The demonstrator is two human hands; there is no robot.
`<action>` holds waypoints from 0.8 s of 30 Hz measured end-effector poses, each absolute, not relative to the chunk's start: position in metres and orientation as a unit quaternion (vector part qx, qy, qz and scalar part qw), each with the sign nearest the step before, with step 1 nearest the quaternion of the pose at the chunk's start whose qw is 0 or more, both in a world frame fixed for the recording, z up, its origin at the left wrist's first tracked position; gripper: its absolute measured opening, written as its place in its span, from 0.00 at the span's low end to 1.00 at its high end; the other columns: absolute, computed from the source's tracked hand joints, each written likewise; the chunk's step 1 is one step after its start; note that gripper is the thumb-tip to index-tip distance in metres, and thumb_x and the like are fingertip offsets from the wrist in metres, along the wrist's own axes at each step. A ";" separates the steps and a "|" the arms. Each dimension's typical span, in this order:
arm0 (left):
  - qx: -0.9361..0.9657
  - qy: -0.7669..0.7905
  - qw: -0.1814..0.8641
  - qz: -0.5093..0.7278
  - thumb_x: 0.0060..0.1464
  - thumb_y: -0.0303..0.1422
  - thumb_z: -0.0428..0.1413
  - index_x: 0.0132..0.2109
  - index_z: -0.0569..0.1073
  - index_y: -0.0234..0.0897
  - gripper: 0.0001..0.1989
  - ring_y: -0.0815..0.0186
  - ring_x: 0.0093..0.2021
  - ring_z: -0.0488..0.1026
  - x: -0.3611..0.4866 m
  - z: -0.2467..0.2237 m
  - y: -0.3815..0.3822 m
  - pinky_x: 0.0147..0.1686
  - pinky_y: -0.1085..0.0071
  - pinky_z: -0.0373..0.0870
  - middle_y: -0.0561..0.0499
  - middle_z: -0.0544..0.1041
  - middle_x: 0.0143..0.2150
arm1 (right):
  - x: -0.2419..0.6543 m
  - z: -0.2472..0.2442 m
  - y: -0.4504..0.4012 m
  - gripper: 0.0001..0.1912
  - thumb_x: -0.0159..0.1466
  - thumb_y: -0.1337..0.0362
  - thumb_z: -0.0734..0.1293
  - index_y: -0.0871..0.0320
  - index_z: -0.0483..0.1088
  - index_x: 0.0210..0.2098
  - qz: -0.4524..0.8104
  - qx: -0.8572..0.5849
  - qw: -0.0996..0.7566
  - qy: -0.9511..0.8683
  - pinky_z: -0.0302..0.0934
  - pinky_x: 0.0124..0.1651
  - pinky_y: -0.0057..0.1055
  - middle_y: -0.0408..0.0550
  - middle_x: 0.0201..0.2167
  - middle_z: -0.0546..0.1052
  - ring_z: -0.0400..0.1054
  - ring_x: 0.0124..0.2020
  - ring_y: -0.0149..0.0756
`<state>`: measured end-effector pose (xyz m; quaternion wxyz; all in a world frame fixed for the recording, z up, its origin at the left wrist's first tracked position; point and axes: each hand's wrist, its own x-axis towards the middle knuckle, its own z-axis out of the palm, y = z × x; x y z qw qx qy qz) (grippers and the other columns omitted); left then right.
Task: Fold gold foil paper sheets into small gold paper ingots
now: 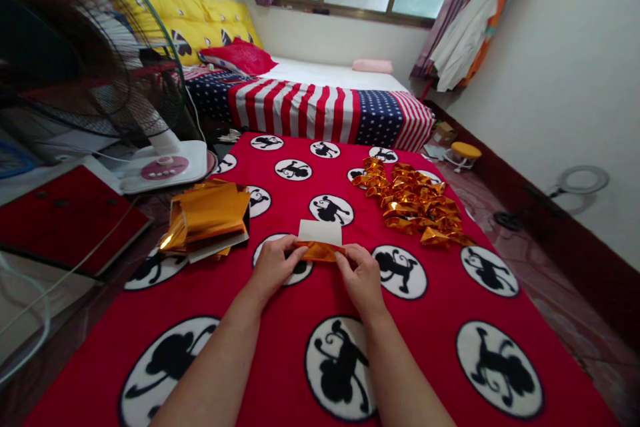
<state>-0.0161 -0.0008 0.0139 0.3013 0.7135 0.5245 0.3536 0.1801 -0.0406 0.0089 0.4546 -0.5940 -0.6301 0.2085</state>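
Between my two hands lies a sheet of gold foil paper [321, 232], its pale back facing up and its near edge folded over into a shiny gold strip. My left hand [276, 265] pinches the left end of that fold with thumb and fingers. At the right end, my right hand [361, 272] grips the fold in the same way. To the left sits a loose stack of gold foil sheets [213, 217]. Over on the right, a pile of folded gold foil pieces [413, 203] spreads toward the far edge.
A red cloth with monkey prints [420, 360] covers the table. An electric fan [165, 163] stands close by on the left. Beyond the table is a bed with a flag-patterned cover [310, 107]. A yellow-topped stool [465, 151] and a ring light [583, 180] are on the right.
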 end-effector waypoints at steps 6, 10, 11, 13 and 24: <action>0.702 0.557 0.266 0.354 0.53 0.36 0.58 0.36 0.78 0.38 0.07 0.67 0.29 0.75 -0.012 0.006 0.000 0.31 0.73 0.65 0.52 0.80 0.28 | 0.179 0.006 -0.040 0.09 0.58 0.66 0.66 0.56 0.66 0.22 0.175 -0.645 0.442 -0.598 0.59 0.34 0.29 0.46 0.30 0.73 0.66 0.29 0.33; 0.694 0.589 0.226 0.347 0.50 0.36 0.60 0.32 0.78 0.39 0.06 0.67 0.28 0.73 -0.010 0.005 -0.003 0.30 0.73 0.63 0.53 0.79 0.28 | 0.177 0.007 -0.041 0.06 0.55 0.68 0.66 0.56 0.67 0.22 0.154 -0.677 0.401 -0.598 0.58 0.31 0.28 0.43 0.29 0.71 0.65 0.26 0.31; 0.695 0.596 0.214 0.341 0.49 0.36 0.61 0.30 0.77 0.39 0.06 0.67 0.28 0.72 -0.010 0.005 -0.003 0.30 0.72 0.62 0.53 0.78 0.27 | 0.177 0.007 -0.042 0.06 0.55 0.68 0.66 0.56 0.67 0.22 0.150 -0.681 0.392 -0.599 0.58 0.31 0.28 0.43 0.29 0.71 0.64 0.26 0.31; 0.699 0.605 0.196 0.326 0.48 0.36 0.62 0.28 0.77 0.38 0.06 0.67 0.28 0.71 -0.010 0.007 -0.005 0.29 0.72 0.61 0.53 0.77 0.26 | 0.177 0.008 -0.042 0.05 0.55 0.68 0.66 0.55 0.67 0.23 0.147 -0.689 0.380 -0.599 0.57 0.31 0.29 0.43 0.29 0.70 0.65 0.27 0.31; 0.712 0.616 0.185 0.282 0.50 0.35 0.59 0.27 0.77 0.38 0.08 0.66 0.29 0.71 -0.012 0.012 -0.007 0.30 0.72 0.61 0.51 0.77 0.26 | 0.180 0.007 -0.039 0.08 0.59 0.66 0.64 0.55 0.68 0.22 0.142 -0.696 0.363 -0.603 0.58 0.34 0.31 0.45 0.31 0.72 0.67 0.30 0.34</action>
